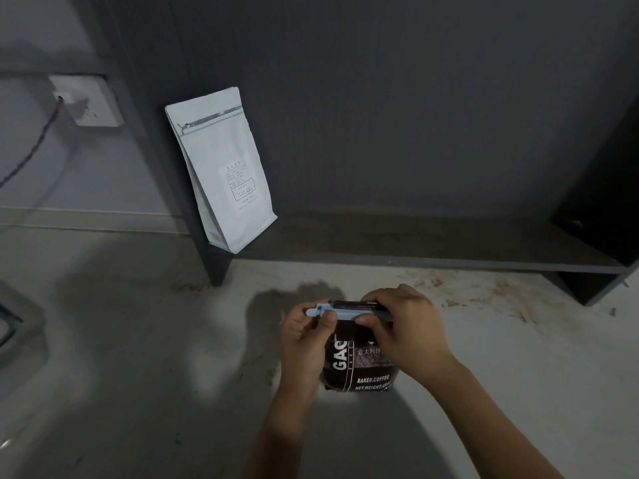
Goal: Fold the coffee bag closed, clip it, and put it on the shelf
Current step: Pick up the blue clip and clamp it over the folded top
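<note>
Head view: I see the dark coffee bag (359, 366) upright on the grey table (138, 340), in front of the low shelf (415, 243). Its top appears folded over. The pale blue clip (340, 311) sits across that fold. My left hand (304, 337) pinches the clip's hinge end; my right hand (404, 330) presses its fingers (368, 319) on the bar. Folding looks complete; clipping is nearly done. Shelving is left, beside the white bag (224, 174).
</note>
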The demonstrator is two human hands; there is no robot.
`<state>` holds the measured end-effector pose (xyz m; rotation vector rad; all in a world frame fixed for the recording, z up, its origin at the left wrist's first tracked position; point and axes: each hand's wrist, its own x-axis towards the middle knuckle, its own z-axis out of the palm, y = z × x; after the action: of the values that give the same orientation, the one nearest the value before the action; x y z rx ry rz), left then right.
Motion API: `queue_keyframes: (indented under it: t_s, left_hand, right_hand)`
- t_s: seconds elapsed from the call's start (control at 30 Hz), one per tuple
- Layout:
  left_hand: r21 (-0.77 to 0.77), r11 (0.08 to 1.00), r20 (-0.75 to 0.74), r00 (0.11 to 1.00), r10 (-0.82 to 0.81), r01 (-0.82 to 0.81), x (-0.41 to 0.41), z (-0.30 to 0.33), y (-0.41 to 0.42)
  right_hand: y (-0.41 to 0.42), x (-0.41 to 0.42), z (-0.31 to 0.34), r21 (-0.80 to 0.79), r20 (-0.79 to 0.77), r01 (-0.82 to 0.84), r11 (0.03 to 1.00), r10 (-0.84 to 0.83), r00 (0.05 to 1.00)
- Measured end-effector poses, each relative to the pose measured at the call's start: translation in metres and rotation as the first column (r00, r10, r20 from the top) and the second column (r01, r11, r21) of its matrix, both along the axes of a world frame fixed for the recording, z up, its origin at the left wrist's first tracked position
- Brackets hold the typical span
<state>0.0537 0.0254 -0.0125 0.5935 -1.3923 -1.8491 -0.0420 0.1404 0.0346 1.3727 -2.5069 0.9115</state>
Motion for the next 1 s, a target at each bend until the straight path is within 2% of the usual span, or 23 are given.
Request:
queue_keyframes:
  t_s: [0.6,0.67,0.77,0.8,0.93,1.0]
  left_hand:
    - [0.043,0.999,0.003,1.000,0.010,-0.010,0.000,0.001,-0.003]
    - [0.044,0.999,0.003,1.000,0.000,0.000,0.000,0.002,-0.003]
    - [0.061,0.998,-0.007,1.000,-0.022,0.022,0.001,0.001,-0.005]
    - [0.063,0.997,-0.013,0.999,-0.035,0.036,0.002,0.001,-0.006]
    - [0.032,0.992,-0.023,0.992,-0.121,0.122,0.006,-0.002,-0.014]
    - [0.020,0.977,-0.013,0.977,-0.211,0.211,0.006,-0.005,-0.015]
  right_hand:
    - [-0.002,-0.001,0.000,-0.017,-0.007,-0.013,1.000,0.013,1.000]
    - [0.001,-0.003,0.001,-0.065,0.073,-0.019,0.998,0.023,0.997]
    - [0.015,-0.010,0.001,-0.253,0.368,0.041,0.967,0.057,0.928]
    - [0.020,-0.014,-0.001,-0.272,0.441,0.072,0.960,0.058,0.896]
    - [0.039,-0.021,-0.024,-0.130,0.526,0.118,0.984,-0.032,0.850]
    - [0.044,-0.018,-0.033,-0.141,0.552,0.173,0.975,-0.068,0.831]
